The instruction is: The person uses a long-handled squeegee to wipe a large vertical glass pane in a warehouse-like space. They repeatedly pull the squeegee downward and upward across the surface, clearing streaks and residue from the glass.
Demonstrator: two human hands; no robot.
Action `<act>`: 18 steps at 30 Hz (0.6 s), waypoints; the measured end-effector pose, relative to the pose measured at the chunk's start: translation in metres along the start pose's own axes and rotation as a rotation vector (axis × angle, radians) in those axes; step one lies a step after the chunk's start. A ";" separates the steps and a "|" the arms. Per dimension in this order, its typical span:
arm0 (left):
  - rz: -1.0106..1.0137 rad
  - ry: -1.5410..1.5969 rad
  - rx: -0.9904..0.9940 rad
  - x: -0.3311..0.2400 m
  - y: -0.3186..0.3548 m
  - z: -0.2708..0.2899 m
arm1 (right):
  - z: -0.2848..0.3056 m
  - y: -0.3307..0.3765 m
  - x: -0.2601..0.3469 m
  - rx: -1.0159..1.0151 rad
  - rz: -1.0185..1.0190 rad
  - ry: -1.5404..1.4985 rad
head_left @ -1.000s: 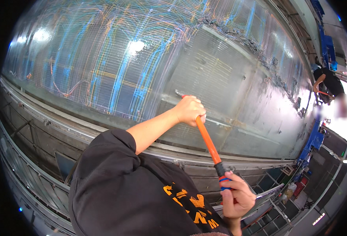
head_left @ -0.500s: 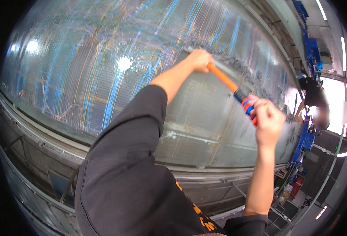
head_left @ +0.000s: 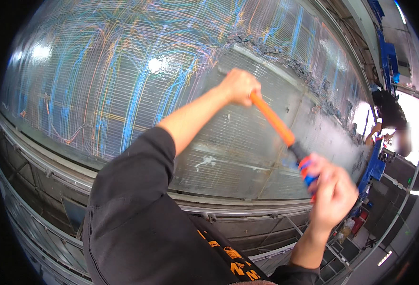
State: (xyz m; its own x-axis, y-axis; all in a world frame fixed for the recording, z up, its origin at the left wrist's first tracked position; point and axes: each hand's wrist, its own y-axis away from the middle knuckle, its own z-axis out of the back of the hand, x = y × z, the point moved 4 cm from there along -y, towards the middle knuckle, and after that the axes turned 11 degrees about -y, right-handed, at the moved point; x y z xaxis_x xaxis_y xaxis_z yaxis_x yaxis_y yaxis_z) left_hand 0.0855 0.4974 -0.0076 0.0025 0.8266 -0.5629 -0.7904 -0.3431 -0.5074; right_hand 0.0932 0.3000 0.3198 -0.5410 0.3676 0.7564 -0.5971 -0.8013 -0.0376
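Observation:
My left hand (head_left: 240, 86) is closed round the far end of an orange pole (head_left: 273, 118), and the pole's working end is hidden behind that hand. At the near end, my right hand (head_left: 333, 190) wraps the pole's red and blue grip, below a black collar. The pole slants over a large, shiny, grey ribbed surface (head_left: 204, 137). Dark crumbly residue (head_left: 290, 66) lies in a ragged band just beyond my left hand, beside a pale strip (head_left: 269, 66). Blue and orange streaks (head_left: 133, 114) show across the surface to the left.
A metal rail (head_left: 247, 206) runs along the near edge of the surface, with framework below. At the far right, a person in dark clothing (head_left: 387, 109) is beside a blue frame (head_left: 375, 164). Farther down stands a red object (head_left: 360, 222).
Both hands and the pole have drawn back nearer to me and away from the residue band. The right hand has moved down and right in the view. More of the pale strip shows.

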 end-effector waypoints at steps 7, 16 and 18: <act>-0.005 -0.116 -0.048 0.064 -0.075 -0.003 | -0.008 -0.064 -0.054 0.002 0.102 -0.213; -0.165 0.034 -0.011 -0.124 0.103 0.028 | -0.019 0.239 -0.028 -0.175 0.020 -0.530; -0.124 0.045 0.014 -0.176 0.156 0.044 | -0.005 0.299 -0.015 -0.148 -0.009 -0.531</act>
State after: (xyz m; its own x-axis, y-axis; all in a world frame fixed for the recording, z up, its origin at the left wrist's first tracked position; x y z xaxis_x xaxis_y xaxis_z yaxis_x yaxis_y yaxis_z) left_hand -0.0648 0.3178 0.0415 0.1279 0.8415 -0.5249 -0.7906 -0.2330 -0.5663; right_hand -0.0798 0.0575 0.2945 -0.1849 0.0547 0.9812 -0.6982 -0.7100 -0.0920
